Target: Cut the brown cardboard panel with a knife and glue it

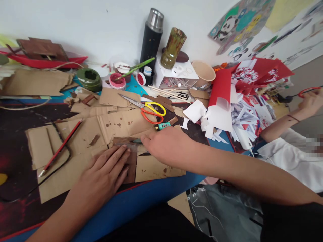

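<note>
Cardboard piece [131, 169] of dark brown colour lies flat near the middle of the table, just left of a tan cardboard sheet [151, 169]. Its brown is a little uneven, its right edge looks quite straight, and much of it is covered from my eyes by the person's left hand [109, 166].

This hand rests palm down on the piece. The fingers are stretched and close together, grasping nothing, and the brown surface shows at the far side of the fingertips and also to the right of them.

The right hand [164, 144] is curled tightly around a slim dark tool [137, 141]. The visible end points to the left, over the far part of the piece, just beside the left fingertips. Which kind of tool it is, I cannot tell, because the fist hides most of it.

A green lighter [163, 126] lies just beyond the right hand. Farther away are scissors [148, 109] with yellow and orange handles, and to the left lies a slender red-and-black stick [62, 146].
</note>
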`<action>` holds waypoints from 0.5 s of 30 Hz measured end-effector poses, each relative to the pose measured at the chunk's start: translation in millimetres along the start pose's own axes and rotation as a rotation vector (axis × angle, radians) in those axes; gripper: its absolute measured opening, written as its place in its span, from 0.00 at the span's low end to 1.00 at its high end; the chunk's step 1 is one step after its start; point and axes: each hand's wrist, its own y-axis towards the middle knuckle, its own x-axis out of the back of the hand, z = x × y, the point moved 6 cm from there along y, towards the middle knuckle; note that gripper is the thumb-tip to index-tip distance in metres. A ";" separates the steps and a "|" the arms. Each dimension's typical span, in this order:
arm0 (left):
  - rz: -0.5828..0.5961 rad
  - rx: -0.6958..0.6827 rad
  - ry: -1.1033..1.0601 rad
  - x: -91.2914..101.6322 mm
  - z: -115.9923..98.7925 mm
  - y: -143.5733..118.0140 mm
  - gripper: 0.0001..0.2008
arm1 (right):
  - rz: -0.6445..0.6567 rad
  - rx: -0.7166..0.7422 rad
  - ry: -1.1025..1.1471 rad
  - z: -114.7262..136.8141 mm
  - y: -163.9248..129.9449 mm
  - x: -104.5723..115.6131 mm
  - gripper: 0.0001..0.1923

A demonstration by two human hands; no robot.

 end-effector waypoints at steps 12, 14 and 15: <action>-0.022 0.016 0.052 4.5 -2.0 4.0 0.28 | 0.065 0.039 -0.005 0.7 5.8 15.2 0.18; -0.011 0.021 0.043 6.3 -2.4 5.5 0.28 | 0.079 0.048 -0.003 1.0 7.5 15.9 0.17; 0.001 0.029 0.037 6.7 -2.3 6.1 0.28 | 0.078 0.048 -0.005 1.0 8.1 15.6 0.17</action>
